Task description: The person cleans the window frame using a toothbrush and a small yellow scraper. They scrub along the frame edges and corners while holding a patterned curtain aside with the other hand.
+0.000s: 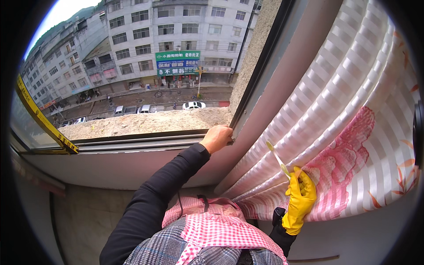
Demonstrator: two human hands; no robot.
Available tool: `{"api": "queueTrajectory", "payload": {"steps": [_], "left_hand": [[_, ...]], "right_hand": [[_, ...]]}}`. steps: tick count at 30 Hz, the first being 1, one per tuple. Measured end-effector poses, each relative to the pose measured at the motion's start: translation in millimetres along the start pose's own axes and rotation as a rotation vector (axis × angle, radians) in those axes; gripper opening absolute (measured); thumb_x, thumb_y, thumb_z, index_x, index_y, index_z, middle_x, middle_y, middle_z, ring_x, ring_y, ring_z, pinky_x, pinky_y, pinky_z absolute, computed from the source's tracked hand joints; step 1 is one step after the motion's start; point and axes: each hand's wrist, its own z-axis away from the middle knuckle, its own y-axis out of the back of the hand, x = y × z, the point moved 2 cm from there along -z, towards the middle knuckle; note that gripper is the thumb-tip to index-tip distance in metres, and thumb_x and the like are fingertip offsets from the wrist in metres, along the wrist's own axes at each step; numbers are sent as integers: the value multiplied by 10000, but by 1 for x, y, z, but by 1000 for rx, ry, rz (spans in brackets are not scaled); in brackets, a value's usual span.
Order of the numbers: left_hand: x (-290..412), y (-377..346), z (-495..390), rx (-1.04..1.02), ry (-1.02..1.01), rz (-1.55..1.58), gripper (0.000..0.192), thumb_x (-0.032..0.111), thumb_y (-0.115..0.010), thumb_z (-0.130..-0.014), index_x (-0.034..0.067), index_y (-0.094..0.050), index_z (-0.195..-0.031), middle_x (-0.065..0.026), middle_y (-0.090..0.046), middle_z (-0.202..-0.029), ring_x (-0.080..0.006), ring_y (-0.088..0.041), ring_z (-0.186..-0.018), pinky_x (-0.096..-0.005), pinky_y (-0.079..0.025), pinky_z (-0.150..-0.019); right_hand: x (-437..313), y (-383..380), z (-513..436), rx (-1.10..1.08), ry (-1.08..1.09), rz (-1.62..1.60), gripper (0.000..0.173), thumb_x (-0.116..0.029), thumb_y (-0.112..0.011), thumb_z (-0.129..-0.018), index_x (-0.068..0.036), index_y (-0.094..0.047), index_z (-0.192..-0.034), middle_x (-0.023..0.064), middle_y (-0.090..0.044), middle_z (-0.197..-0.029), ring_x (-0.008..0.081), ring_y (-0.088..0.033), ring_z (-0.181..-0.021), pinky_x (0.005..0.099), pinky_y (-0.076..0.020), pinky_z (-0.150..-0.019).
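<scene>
My bare left hand (217,138) reaches to the lower right corner of the sliding window's track (159,141), its fingers curled round a small dark thing that is mostly hidden. My right hand (300,195), in a yellow rubber glove, grips a slim white and yellow-green brush (278,158), which looks like a toothbrush; its far end points up and left. Behind that brush hangs a striped, satiny curtain (318,99) with pink flowers.
A window sash with a yellow-taped edge (43,121) stands at the left. Outside the opening lies a rough stone ledge (149,123), high above a street with parked cars. The pinkish window jamb (281,82) rises between the opening and the curtain.
</scene>
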Motion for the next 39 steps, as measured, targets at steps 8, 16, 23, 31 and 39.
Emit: {"api": "queueTrajectory", "payload": {"steps": [8,16,23,31,39], "left_hand": [[4,2,1,-126,-229,-181,107,86,-647,-828,113,-705,-914,-75,-647,-898,-293,-680,-934,-419,-554,-751],[-8,-5,-18,-308,-224,-79,72,115,-689,-800,104,-695,-871,-87,-652,-908,-328,-693,-890,-452,-553,-740],[-11,-8,-24,-371,-250,-100,63,143,-680,-823,83,-685,-842,-117,-662,-927,-363,-691,-868,-470,-545,-741],[-12,4,-26,-193,-232,-221,136,37,-612,-827,-13,-577,-948,-185,-645,-936,-407,-673,-909,-483,-548,-779],[-7,72,-15,243,114,-223,419,-20,-662,-817,83,-576,-1213,-277,-618,-1191,-449,-660,-920,-470,-539,-736]], "right_hand": [[7,5,-1,17,-18,30,217,-58,-693,-966,37,-707,-1161,42,-718,-954,44,-519,-591,185,-385,-511],[16,10,-3,-6,5,112,242,-76,-687,-975,49,-694,-1182,74,-734,-1019,55,-515,-567,190,-382,-503],[11,7,-4,12,-9,118,252,-74,-693,-970,44,-693,-1193,1,-602,-749,44,-483,-550,184,-366,-494],[11,5,-2,22,-12,20,241,-44,-692,-962,42,-696,-1187,30,-688,-867,40,-499,-566,182,-370,-507],[1,-2,6,11,-11,3,218,-17,-706,-944,43,-710,-1154,55,-734,-975,57,-582,-636,183,-426,-536]]}}
